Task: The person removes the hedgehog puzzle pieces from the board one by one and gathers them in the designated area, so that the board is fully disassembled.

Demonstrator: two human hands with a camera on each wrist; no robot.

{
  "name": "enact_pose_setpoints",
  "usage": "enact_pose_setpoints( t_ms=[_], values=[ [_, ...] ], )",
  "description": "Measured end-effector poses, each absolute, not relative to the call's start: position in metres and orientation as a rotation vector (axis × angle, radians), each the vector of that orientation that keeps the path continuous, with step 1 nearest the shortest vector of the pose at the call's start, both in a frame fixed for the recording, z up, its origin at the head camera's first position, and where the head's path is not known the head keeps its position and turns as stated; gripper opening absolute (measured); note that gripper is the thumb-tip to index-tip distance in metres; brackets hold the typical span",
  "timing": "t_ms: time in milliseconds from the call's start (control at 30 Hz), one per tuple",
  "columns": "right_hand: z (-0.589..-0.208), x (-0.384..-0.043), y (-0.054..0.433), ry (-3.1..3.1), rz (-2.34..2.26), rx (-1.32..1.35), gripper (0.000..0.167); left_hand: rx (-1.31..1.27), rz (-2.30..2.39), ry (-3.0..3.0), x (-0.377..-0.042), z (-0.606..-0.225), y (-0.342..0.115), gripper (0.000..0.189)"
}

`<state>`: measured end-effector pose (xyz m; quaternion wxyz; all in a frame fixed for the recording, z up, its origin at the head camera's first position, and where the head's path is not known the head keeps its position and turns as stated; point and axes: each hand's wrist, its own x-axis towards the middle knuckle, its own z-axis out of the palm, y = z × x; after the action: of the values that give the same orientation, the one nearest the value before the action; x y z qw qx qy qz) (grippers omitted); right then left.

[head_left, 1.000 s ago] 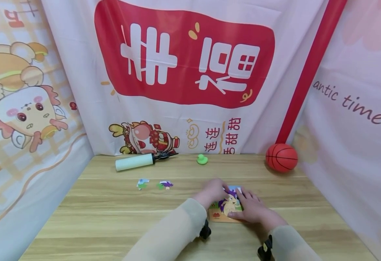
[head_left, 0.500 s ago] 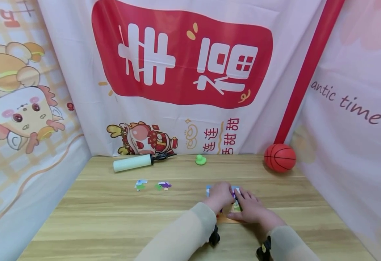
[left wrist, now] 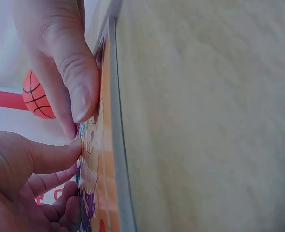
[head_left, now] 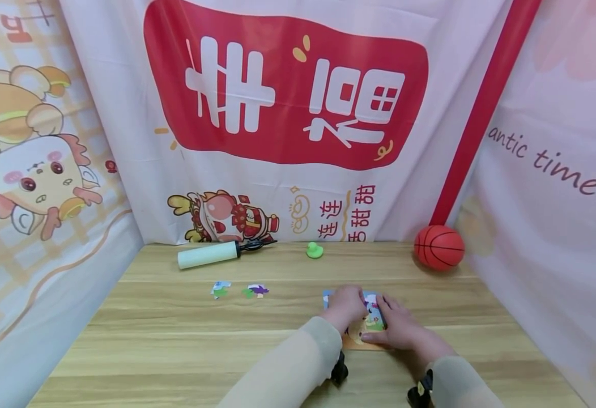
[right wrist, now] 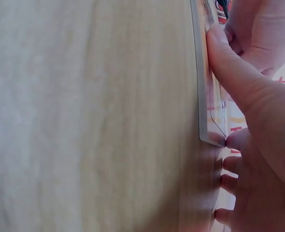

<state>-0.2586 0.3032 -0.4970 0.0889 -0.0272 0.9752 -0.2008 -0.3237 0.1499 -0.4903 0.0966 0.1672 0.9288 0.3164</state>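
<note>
A small picture jigsaw puzzle [head_left: 374, 323] with an orange lower border lies flat on the table, right of centre. My left hand [head_left: 346, 306] covers its upper left part. In the left wrist view, the thumb of that hand touches the picture surface, the index finger is apart from the thumb, and the other fingers are bent. My right hand [head_left: 400, 326] rests at the puzzle's right side. Its thumb lies on the picture, while its fingers spread past the edge, as the right wrist view shows. Two loose puzzle pieces, one blue-green [head_left: 220, 289] and one purple-green [head_left: 256, 291], lie further left.
Along the back of the wooden table [head_left: 175, 351] are a pale green hand pump [head_left: 208, 255], a green toy duck [head_left: 315, 250] and a small red basketball [head_left: 439, 247]. Printed cloth [head_left: 288, 192] hangs behind and on both sides.
My left hand has moved right and slightly down over the puzzle in the first half second. My right hand has since shifted slightly right, uncovering more of the puzzle's right side.
</note>
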Motion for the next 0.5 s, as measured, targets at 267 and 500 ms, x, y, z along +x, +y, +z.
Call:
enact_pose_setpoints(
  t_ms=[267, 500],
  values=[
    [-0.4922, -0.2558, 0.3006, 2.885, -0.613, -0.020, 0.121, 0.420, 1.051, 2.638, -0.3251, -0.4886, 0.1461, 0.016],
    [-0.4944, -0.2567, 0.3011, 2.875, -0.617, 0.013, 0.122, 0.422, 1.102, 2.606, -0.3264, -0.4871, 0.1444, 0.014]
  ],
)
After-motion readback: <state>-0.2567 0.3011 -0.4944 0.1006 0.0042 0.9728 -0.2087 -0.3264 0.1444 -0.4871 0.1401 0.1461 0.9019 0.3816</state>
